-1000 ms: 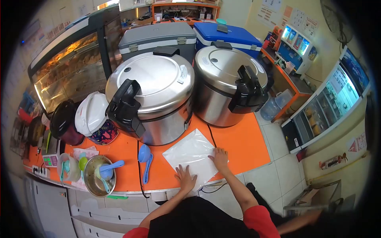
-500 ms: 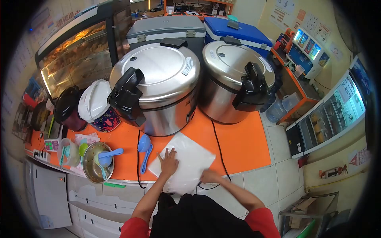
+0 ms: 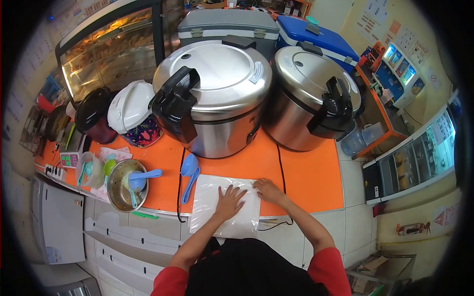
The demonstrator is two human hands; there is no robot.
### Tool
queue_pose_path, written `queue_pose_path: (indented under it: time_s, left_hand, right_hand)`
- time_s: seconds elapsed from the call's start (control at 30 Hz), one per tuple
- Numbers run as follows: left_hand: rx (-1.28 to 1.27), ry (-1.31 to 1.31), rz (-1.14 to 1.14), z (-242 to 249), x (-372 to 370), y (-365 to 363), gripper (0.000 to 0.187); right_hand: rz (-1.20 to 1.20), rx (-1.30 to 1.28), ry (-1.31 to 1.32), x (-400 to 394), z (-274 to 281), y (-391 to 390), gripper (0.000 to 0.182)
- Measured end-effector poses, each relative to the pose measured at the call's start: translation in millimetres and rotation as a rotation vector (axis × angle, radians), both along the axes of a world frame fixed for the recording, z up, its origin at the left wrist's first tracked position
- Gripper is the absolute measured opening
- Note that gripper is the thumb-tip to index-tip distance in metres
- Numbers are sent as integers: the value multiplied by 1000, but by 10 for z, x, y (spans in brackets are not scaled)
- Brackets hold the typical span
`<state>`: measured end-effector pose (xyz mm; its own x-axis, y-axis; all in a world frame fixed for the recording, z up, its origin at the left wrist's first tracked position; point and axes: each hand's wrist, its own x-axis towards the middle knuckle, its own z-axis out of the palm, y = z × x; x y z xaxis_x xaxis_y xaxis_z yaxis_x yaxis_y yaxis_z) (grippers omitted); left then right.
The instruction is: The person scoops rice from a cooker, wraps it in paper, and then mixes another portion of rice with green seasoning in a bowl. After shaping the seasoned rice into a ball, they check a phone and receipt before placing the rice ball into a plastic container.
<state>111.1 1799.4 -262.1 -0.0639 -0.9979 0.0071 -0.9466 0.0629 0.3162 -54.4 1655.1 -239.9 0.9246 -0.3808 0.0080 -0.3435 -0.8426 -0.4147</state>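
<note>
A stack of clear plastic sheets or bags (image 3: 210, 200) lies at the front edge of the orange table, its near part hanging over the edge. My left hand (image 3: 229, 202) rests flat on top of it with the fingers spread. At the stack's right upper corner, my right hand (image 3: 267, 190) has its fingers closed together on the plastic edge. A blue scoop (image 3: 189, 170) lies just left of the stack.
Two large steel cookers (image 3: 217, 123) (image 3: 296, 118) stand behind the stack. To the left are a metal bowl (image 3: 117, 190) with a blue ladle, a plastic tub (image 3: 94, 177) and a patterned pot (image 3: 140, 132). Black cords (image 3: 281, 170) cross the orange table (image 3: 316, 177).
The plastic stack has turned so its sides run straighter to the table edge. My right hand has moved up from its lower right side to its upper right corner.
</note>
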Motion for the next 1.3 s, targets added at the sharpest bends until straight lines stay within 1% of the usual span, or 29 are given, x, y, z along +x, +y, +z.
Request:
queue_pose_path:
  time_s: [0.03, 0.07, 0.13, 0.27, 0.33, 0.37, 0.43, 0.47, 0.53, 0.67, 0.73, 0.77, 0.8, 0.83, 0.87, 0.9, 0.93, 0.97, 1.0, 1.03, 1.07, 1.13, 1.17, 1.23, 1.27, 1.3]
  left_hand:
    - [45, 1, 117, 13, -103, -69, 55]
    - [47, 5, 117, 32, -174, -123, 55]
    - [-8, -40, 234, 39, -266, -199, 48]
    - [-93, -123, 238, -9, -291, -204, 48]
    - [-57, -112, 249, 2, -288, -209, 49]
    - [-55, -112, 249, -14, -285, -202, 49]
    - [-113, -100, 240, -45, -267, -216, 49]
    - [-108, -100, 236, -68, -259, -233, 49]
    - [-149, -85, 272, -102, -236, -327, 50]
    - [-131, -76, 300, -110, -195, -483, 49]
    - [-171, -35, 304, -98, -200, -461, 49]
    - [-204, -10, 302, -55, -226, -422, 52]
    - [-200, -9, 297, -61, -266, -373, 52]
    - [-151, -9, 238, -110, -322, -293, 54]
    - [-101, -8, 181, -92, -375, -209, 55]
    - [6, 0, 121, -72, -441, -101, 61]
    - [11, -1, 120, -86, -478, -65, 61]
    - [-68, -38, 142, -100, -506, -42, 63]
    - [-148, -76, 163, -112, -512, -39, 66]
    - [-48, -47, 158, 41, -501, -49, 68]
    - [-46, -45, 159, 64, -502, -62, 68]
    - [-26, -23, 170, 90, -507, -61, 68]
    - [-24, -23, 173, 59, -512, -66, 68]
    - [-109, 26, 194, 30, -512, -77, 71]
    - [-108, 25, 194, 32, -507, -75, 71]
    - [-98, 26, 194, 36, -511, -78, 68]
  right_hand:
    - [-14, -40, 86, -1, -4, -14, 23]
    - [-14, -39, 90, 41, 63, -16, 23]
    - [2, -115, 376, 147, 169, -14, 10]
    - [29, -162, 290, 156, 148, -33, 8]
    - [166, 137, 116, 60, 221, -126, 10]
    - [166, 139, 116, 16, 317, -140, 10]
    - [123, 57, 210, -53, 469, -156, 13]
    - [120, 62, 209, -55, 424, -118, 13]
    - [106, -255, 455, -39, 352, -11, 14]
    - [122, -279, 393, -117, 340, 151, 14]
    - [324, -271, 138, -181, 303, 296, 18]
    - [318, -265, 140, -212, 288, 385, 18]
    - [317, -169, 188, -245, 277, 486, 21]
    - [315, -74, 235, -257, 290, 552, 25]
    - [312, -70, 235, -258, 312, 583, 25]
    - [284, -55, 204, -253, 335, 611, 26]
    - [257, -39, 172, -244, 336, 637, 27]
    - [257, -35, 170, -236, 286, 676, 27]
    - [209, -169, 220, -227, 211, 724, 27]
    - [160, -302, 272, -214, 209, 761, 27]
    - [162, -300, 274, -228, 222, 745, 27]
    - [257, -72, 188, -274, 278, 656, 22]
    - [260, -70, 188, -332, 271, 568, 22]
    - [363, 159, 76, -461, 316, 411, 19]
    - [364, 159, 75, -503, 360, 405, 19]
    - [332, 120, 91, -564, 415, 401, 15]
